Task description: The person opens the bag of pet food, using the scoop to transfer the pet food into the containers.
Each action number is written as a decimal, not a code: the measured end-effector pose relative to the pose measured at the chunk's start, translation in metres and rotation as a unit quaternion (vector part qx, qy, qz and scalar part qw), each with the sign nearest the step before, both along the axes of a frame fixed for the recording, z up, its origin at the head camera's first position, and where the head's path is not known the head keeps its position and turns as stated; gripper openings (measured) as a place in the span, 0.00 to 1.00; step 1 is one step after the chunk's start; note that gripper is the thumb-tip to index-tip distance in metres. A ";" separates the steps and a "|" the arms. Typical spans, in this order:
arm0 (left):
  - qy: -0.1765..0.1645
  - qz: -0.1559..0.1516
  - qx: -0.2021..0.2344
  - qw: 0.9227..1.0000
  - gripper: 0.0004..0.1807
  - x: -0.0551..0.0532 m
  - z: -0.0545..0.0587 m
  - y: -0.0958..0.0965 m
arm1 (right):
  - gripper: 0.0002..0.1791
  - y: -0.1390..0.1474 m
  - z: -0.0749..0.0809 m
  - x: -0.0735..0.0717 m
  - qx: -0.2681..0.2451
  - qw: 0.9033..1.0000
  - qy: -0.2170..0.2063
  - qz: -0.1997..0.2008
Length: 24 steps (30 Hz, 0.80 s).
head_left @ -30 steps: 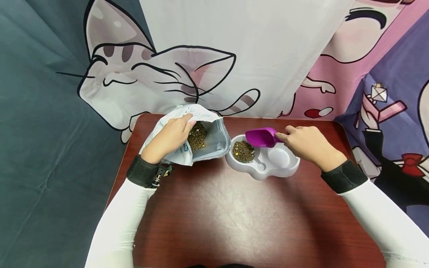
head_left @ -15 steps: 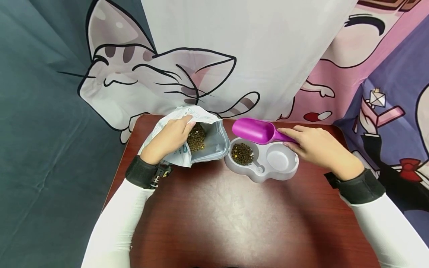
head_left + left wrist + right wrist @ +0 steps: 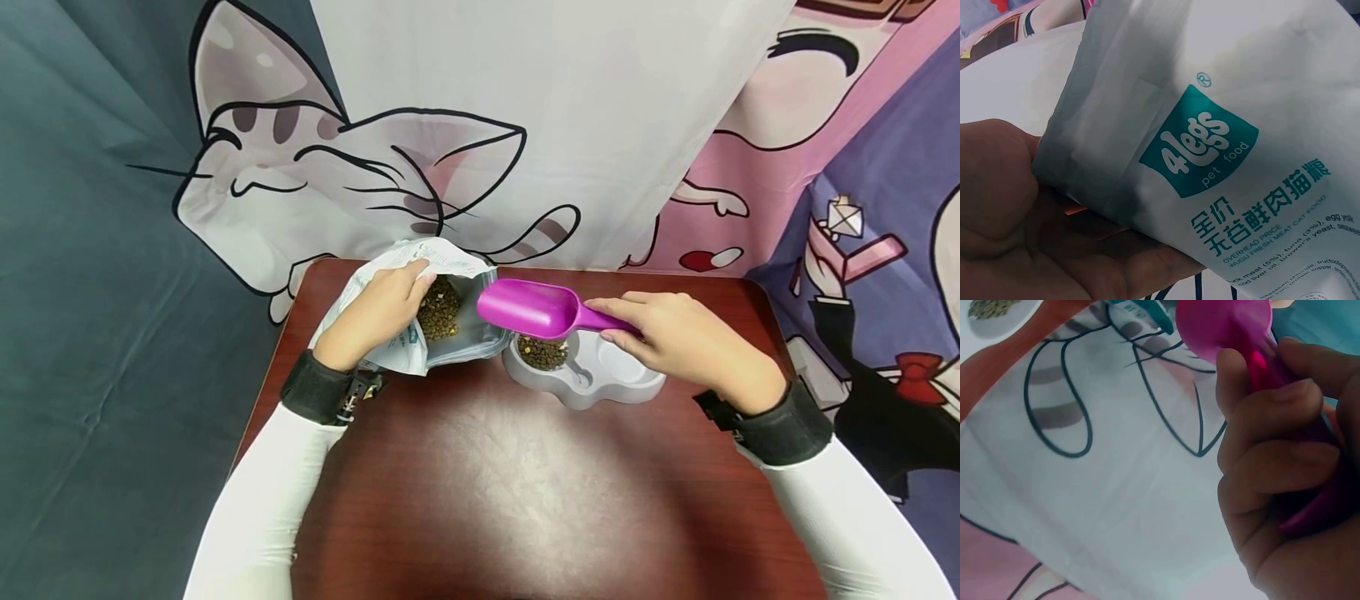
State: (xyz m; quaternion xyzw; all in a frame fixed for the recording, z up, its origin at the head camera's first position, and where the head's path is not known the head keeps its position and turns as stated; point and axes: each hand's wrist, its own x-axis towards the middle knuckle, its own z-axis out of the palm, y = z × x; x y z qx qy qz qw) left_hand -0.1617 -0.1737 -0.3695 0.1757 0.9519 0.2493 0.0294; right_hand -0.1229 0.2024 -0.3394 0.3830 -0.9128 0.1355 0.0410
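My right hand [image 3: 671, 333] grips the handle of a purple scoop [image 3: 528, 308]; in the right wrist view its fingers [image 3: 1272, 469] curl round that handle. The scoop's inside looks bare, and it hangs over the gap between bag and bowl. On the left, my left hand [image 3: 378, 308] holds the edge of an open white cat food bag [image 3: 450, 257], lying on its side with brown kibble [image 3: 438, 312] inside. The left wrist view shows the bag's printed face [image 3: 1204, 144]. A grey double bowl [image 3: 588, 392] sits right of the bag, kibble [image 3: 542, 352] in its left hollow.
Everything stands on a reddish-brown table [image 3: 525, 500], near its back edge. Behind it hangs a cloth [image 3: 600, 125] printed with cartoon cats. A grey-green cloth [image 3: 135, 375] covers the left side.
The scoop rose off the bowl and turned its hollow side into view. My right hand has since carried it left toward the bag's mouth. The left hand stays on the bag.
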 end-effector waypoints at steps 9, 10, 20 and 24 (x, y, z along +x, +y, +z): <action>-0.003 0.000 0.000 1.000 0.26 0.000 -0.001 0.001 | 0.21 -0.031 -0.008 -0.007 0.018 1.000 0.015 -0.010; -0.003 -0.001 0.001 1.000 0.25 0.000 -0.001 0.001 | 0.21 -0.034 -0.010 -0.008 0.020 1.000 0.015 -0.014; -0.007 0.002 0.002 1.000 0.25 0.001 0.000 0.002 | 0.20 -0.065 -0.018 -0.015 0.056 0.997 -0.016 -0.041; -0.006 0.001 0.001 1.000 0.25 0.002 0.001 0.003 | 0.16 -0.081 -0.018 -0.021 0.078 0.995 -0.040 -0.054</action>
